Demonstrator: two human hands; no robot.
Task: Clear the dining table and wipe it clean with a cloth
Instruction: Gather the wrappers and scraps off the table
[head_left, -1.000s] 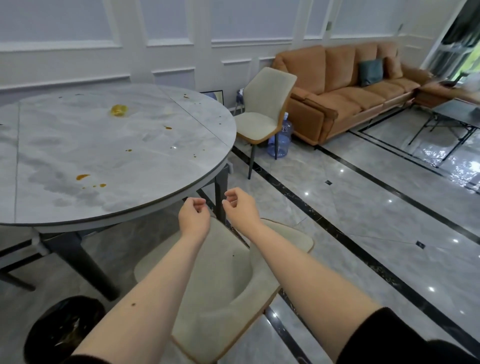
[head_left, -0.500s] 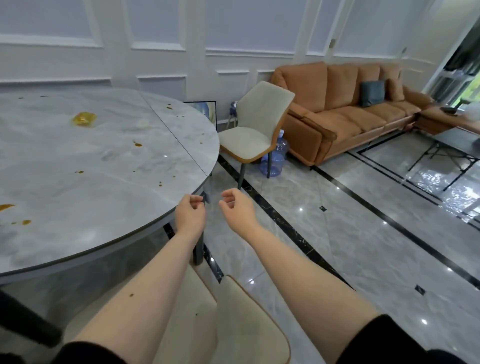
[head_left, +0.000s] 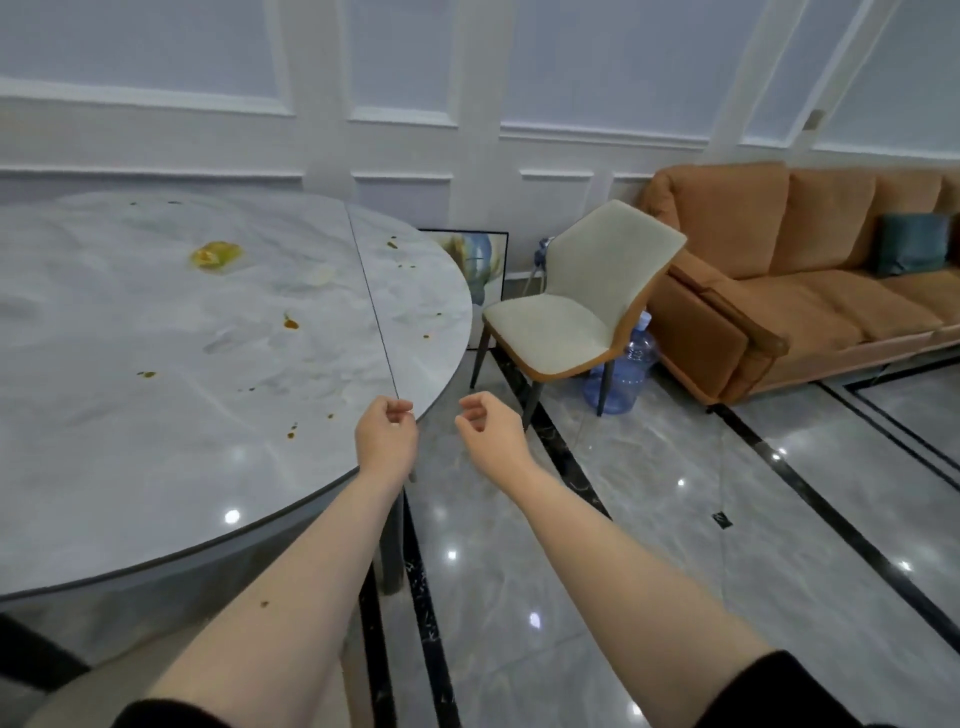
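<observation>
The round grey marble dining table (head_left: 156, 441) fills the left half of the head view. A yellow food scrap (head_left: 214, 255) lies near its far side, and several small orange-brown stains (head_left: 291, 323) dot the top. My left hand (head_left: 387, 434) hangs over the table's right edge with its fingers curled and nothing in it. My right hand (head_left: 485, 431) is beside it, just off the table over the floor, fingers loosely curled and also holding nothing. No cloth is in view.
A cream chair (head_left: 576, 306) stands just right of the table, with a blue water bottle (head_left: 626, 374) behind it. An orange sofa (head_left: 789, 270) lines the right wall. A framed picture (head_left: 478, 265) leans on the wall. Glossy grey floor (head_left: 675, 519) spreads right.
The view has lifted and swung left: the near chair and the black bin dropped out of sight, the table looms closer. Both hands stay curled and have risen toward the table's edge.
</observation>
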